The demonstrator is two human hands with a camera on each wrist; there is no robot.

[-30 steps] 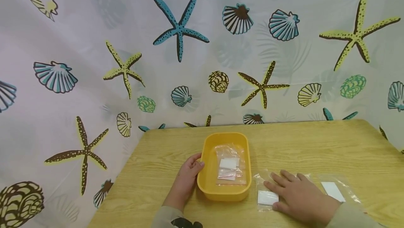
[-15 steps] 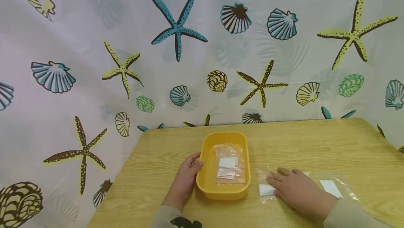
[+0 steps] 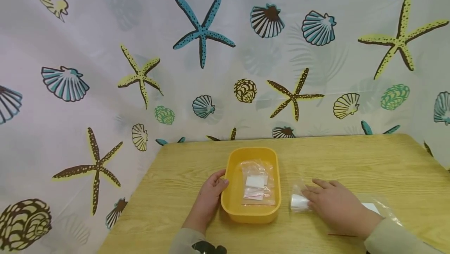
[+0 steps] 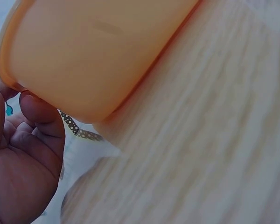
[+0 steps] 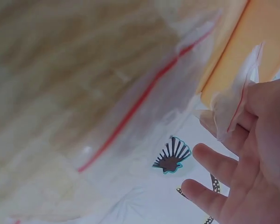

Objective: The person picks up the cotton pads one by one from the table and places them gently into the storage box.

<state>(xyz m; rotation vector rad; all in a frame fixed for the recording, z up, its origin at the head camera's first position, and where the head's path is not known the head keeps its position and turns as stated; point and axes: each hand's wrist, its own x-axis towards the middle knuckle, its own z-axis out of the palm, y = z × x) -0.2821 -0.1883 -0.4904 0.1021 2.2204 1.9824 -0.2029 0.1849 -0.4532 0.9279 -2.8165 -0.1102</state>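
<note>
Left hand (image 3: 208,194) pinches tub (image 3: 232,197) at nine o'clock. Right hand (image 3: 340,206), just past tub's three: thumb and finger pinching bag (image 3: 298,201), others spread. Another bag (image 3: 371,207) at its three.

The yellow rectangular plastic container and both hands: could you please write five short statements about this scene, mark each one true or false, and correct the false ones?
1. The left hand grips the edge of the yellow rectangular plastic container. True.
2. The container has nothing inside. False: clear plastic packaging with white pieces lies in it.
3. The right hand pinches a clear red-striped plastic bag. True.
4. The right hand is inside the container. False: it is to the container's right, over the wood-grain table.
5. Another clear plastic bag with a white piece, partly hidden by the right hand, lies on the table. True.
</note>
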